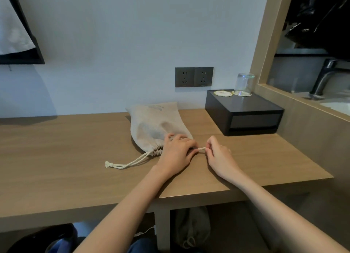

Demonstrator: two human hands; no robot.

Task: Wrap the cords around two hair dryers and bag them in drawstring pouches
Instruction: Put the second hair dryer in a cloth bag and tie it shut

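Observation:
A beige drawstring pouch (154, 124) lies on the wooden desk (66, 158), bulging with something inside; its mouth is gathered tight. One knotted drawstring (125, 163) trails out to the left. My left hand (177, 152) rests on the gathered mouth and pinches the near end of the other drawstring (202, 149). My right hand (217, 154) pinches that same short string just to the right. No hair dryer shows. A second grey pouch (191, 228) sits in the shelf space under the desk.
A black box (244, 113) stands at the back right, carrying an upturned glass (244, 85) and a round coaster (223, 93). Two wall sockets (194, 76) sit above the desk. A wooden partition (303, 110) and a faucet (322, 80) are at the right.

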